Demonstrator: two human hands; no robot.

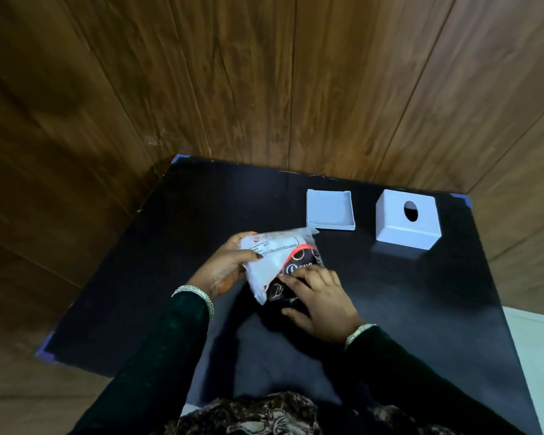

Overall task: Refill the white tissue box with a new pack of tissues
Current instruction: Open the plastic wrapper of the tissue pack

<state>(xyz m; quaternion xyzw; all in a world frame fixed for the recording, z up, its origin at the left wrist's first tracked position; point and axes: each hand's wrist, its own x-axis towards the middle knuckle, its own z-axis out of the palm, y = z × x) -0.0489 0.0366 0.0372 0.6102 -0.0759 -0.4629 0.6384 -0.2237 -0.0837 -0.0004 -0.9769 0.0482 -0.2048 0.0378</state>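
**Tissue pack held over the surface, box parts set at the far right**

The left hand (230,266) is closed on the white end of the tissue pack (283,265), thumb on top, fingers wrapped beneath. The pack is held tilted above the middle of the black surface (405,309). The right hand (322,304) is laid on the pack's dark printed end, fingers spread and pressed flat; its grip is clamped on the pack. Toward the far right corner, the shallow white tray (330,214) is seen beside the white tissue box (407,219), the two standing apart.
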